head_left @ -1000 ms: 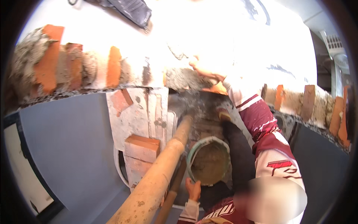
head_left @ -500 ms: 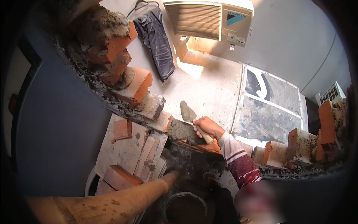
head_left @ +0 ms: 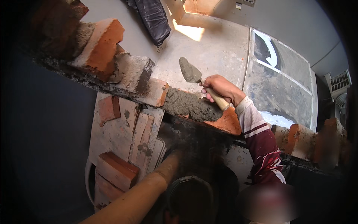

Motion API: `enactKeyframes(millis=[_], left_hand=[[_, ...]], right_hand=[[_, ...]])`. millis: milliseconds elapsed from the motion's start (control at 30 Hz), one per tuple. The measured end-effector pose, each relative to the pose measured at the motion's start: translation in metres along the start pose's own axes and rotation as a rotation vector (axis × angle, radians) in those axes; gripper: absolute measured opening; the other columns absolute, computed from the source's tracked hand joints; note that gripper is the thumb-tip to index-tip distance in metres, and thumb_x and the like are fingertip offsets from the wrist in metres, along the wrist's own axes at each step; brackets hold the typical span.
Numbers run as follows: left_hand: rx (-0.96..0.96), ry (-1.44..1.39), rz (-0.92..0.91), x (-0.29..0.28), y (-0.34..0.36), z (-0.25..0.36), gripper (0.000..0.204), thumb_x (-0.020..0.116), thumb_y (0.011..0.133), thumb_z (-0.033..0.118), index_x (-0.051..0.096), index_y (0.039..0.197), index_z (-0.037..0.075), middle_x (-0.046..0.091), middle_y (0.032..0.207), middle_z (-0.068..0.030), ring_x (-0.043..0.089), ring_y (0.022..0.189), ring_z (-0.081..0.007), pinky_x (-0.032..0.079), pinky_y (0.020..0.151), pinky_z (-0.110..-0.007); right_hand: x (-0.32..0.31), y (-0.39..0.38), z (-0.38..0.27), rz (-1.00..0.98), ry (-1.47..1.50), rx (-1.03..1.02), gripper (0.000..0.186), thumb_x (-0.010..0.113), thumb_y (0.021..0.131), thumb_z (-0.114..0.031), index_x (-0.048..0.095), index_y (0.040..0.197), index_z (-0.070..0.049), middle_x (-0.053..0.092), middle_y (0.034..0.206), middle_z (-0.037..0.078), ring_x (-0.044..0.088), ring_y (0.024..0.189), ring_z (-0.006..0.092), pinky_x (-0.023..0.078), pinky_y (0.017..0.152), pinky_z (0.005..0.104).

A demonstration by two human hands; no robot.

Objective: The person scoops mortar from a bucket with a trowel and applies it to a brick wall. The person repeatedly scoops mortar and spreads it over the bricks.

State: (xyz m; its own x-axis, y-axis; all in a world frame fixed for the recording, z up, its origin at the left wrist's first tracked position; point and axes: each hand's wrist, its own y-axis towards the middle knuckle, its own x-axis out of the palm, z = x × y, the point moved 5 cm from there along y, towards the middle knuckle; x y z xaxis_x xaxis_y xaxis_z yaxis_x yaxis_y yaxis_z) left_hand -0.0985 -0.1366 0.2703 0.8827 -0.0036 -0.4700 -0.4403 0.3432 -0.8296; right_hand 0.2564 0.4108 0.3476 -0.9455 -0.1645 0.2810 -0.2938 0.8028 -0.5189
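Note:
My right hand (head_left: 220, 89) grips a trowel's wooden handle (head_left: 220, 100). The blade, heaped with grey mortar (head_left: 189, 70), is over the pale surface beyond the brick wall. Below that hand, a bed of wet mortar (head_left: 186, 106) lies on the low middle of the wall, beside an exposed orange brick (head_left: 227, 123). Deep in shadow at the lower edge, my left hand (head_left: 170, 216) is at the side of a bucket (head_left: 190, 179); its fingers are too dark to make out.
Rising brick courses (head_left: 100, 44) flank the low section left and right. Loose bricks (head_left: 115, 166) rest on a pale board (head_left: 104, 134) below. A bamboo pole (head_left: 138, 194) runs diagonally past the bucket. Beyond are a hanging dark bag (head_left: 153, 22), a dusty panel (head_left: 283, 86) and a grilled unit (head_left: 337, 82).
The view has swung, and the scene is darker than one second ago. My right hand, low at the mortar earlier, now has the loaded trowel visible, held up over the far side.

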Motion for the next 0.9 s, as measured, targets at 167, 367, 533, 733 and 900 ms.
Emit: enactKeyframes(millis=[167, 367, 533, 733, 900], left_hand=[[0.028, -0.009, 0.009, -0.002, 0.002, 0.018, 0.049, 0.064, 0.076, 0.005, 0.045, 0.121, 0.004, 0.05, 0.116, -0.0112, 0.053, 0.101, -0.0221, 0.047, 0.083, -0.037], [-0.04, -0.028, 0.06, 0.001, -0.022, 0.035, 0.044, 0.065, 0.074, 0.003, 0.047, 0.114, 0.003, 0.053, 0.109, -0.0104, 0.054, 0.095, -0.0199, 0.047, 0.08, -0.035], [-0.051, -0.052, 0.101, 0.01, -0.031, 0.084, 0.036, 0.066, 0.07, 0.0, 0.051, 0.102, 0.003, 0.056, 0.094, -0.007, 0.056, 0.079, -0.0153, 0.049, 0.068, -0.031], [-0.021, 0.003, 0.128, 0.02, -0.035, 0.092, 0.035, 0.065, 0.07, -0.002, 0.053, 0.102, 0.003, 0.06, 0.096, -0.0069, 0.06, 0.083, -0.016, 0.05, 0.076, -0.03], [-0.029, 0.014, 0.061, 0.031, -0.031, 0.07, 0.039, 0.066, 0.072, -0.001, 0.052, 0.109, 0.002, 0.06, 0.101, -0.0074, 0.06, 0.09, -0.0172, 0.05, 0.081, -0.033]], right_hand=[[-0.018, 0.019, -0.03, -0.022, -0.069, -0.11, 0.024, 0.046, 0.092, -0.005, 0.052, 0.11, 0.01, 0.057, 0.084, 0.009, 0.056, 0.053, 0.0106, 0.05, 0.042, 0.0223], [0.004, 0.049, -0.036, -0.237, -0.116, -0.126, 0.016, 0.051, 0.093, -0.009, 0.056, 0.089, 0.006, 0.056, 0.076, 0.006, 0.055, 0.057, 0.0103, 0.048, 0.044, 0.0233], [0.0, 0.068, -0.031, -0.337, -0.042, -0.104, 0.018, 0.054, 0.094, -0.012, 0.058, 0.088, 0.005, 0.058, 0.075, 0.007, 0.056, 0.057, 0.0104, 0.049, 0.045, 0.0235], [-0.012, 0.093, -0.026, -0.37, -0.02, -0.05, 0.019, 0.055, 0.094, -0.013, 0.06, 0.089, 0.005, 0.059, 0.077, 0.007, 0.057, 0.058, 0.0112, 0.049, 0.045, 0.0246], [-0.038, 0.095, -0.039, -0.264, 0.057, -0.095, 0.021, 0.055, 0.095, -0.015, 0.059, 0.09, 0.004, 0.061, 0.078, 0.008, 0.059, 0.056, 0.0119, 0.05, 0.047, 0.024]])
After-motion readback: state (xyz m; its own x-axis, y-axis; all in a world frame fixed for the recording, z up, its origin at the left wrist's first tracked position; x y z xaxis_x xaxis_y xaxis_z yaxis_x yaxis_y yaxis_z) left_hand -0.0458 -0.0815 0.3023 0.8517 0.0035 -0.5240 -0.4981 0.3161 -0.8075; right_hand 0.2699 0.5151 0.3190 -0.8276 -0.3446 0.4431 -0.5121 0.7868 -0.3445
